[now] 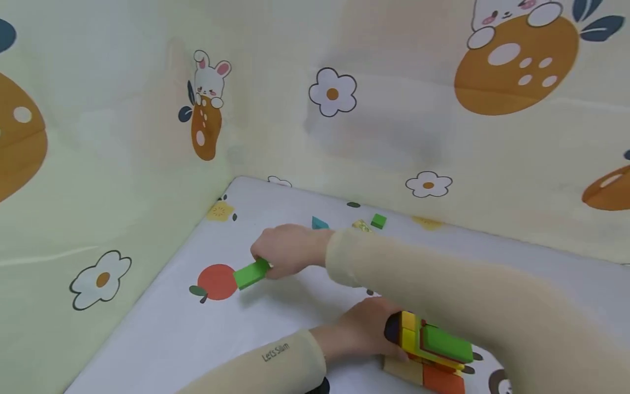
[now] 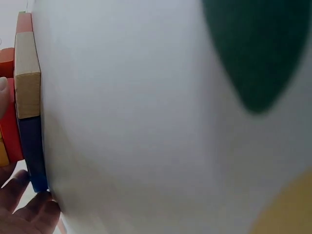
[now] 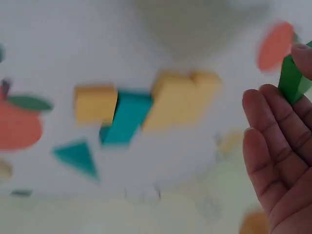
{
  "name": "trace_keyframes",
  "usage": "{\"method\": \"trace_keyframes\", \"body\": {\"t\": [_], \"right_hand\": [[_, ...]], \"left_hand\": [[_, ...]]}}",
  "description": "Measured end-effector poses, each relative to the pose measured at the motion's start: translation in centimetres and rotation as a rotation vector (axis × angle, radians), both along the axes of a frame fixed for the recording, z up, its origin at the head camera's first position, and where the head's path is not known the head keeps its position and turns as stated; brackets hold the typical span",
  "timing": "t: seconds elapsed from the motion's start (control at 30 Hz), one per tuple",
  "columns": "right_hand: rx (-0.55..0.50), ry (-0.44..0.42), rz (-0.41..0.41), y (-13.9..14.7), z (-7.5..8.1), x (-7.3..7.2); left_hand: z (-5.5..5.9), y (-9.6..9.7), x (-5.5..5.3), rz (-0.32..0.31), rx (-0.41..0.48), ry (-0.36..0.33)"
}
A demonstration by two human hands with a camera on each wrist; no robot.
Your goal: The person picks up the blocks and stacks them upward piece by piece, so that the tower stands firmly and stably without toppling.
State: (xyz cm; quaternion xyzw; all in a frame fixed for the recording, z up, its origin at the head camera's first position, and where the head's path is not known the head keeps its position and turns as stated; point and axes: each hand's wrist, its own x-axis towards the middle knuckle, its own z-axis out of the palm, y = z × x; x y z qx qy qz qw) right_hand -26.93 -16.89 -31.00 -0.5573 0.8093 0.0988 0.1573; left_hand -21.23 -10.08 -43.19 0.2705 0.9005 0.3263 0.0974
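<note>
- Head view, nearest: a block stack at 5 o'clock of the frame, in yellow, green and red with a dark end piece; a tan block and an orange-red block show along its 6 o'clock edge.
- Left hand: at the stack's 10 o'clock end, partly curled and gripping it. In the left wrist view the thumb lies against a red block; the fingers are beside the 6 o'clock end of a blue block.
- Right hand: farther off, its thumb and fingers pinching a green block, which projects toward 8 o'clock, just beside a printed red fruit. The right wrist view shows the other fingers only loosely bent.
- Right wrist view: a row of yellow and teal blocks — blurred — between 9 and 10 o'clock of the right hand.
- Head view, beyond the right hand: a teal piece between 1 and 2 o'clock of it, a small green block between 2 and 3.
- Farthest: a pale backdrop printed with flowers and rabbits.
</note>
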Motion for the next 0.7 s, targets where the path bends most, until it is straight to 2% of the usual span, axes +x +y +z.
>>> {"method": "trace_keyframes", "body": {"t": [0.13, 0.2, 0.27, 0.37, 0.5, 0.6, 0.7], "right_hand": [[-0.167, -0.006, -0.101, 7.1, 5.1, 1.1], [-0.257, 0.004, -0.165, 11.5, 6.7, 1.9], [-0.336, 0.028, -0.223, 15.9, 7.3, 2.7], [-0.407, 0.075, -0.331, 22.2, 6.9, 4.3], [-0.444, 0.116, -0.469, 29.1, 5.1, 7.0], [-0.455, 0.111, -0.544, 32.6, 3.7, 9.0], [-0.456, 0.077, -0.584, 33.6, 2.4, 9.9]], "left_hand": [[0.4, 0.6, 0.4, 0.005, -0.003, -0.009], [0.8, 0.7, 0.6, 0.011, 0.014, -0.027], [1.0, 0.4, 0.9, 0.022, 0.020, -0.039], [1.2, 0.2, 1.2, 0.033, 0.047, -0.080], [1.6, 0.5, 1.3, 0.028, 0.069, -0.130], [1.9, 1.5, 1.4, 0.014, 0.062, -0.148], [2.1, 1.5, 1.5, 0.029, 0.037, -0.165]]}}
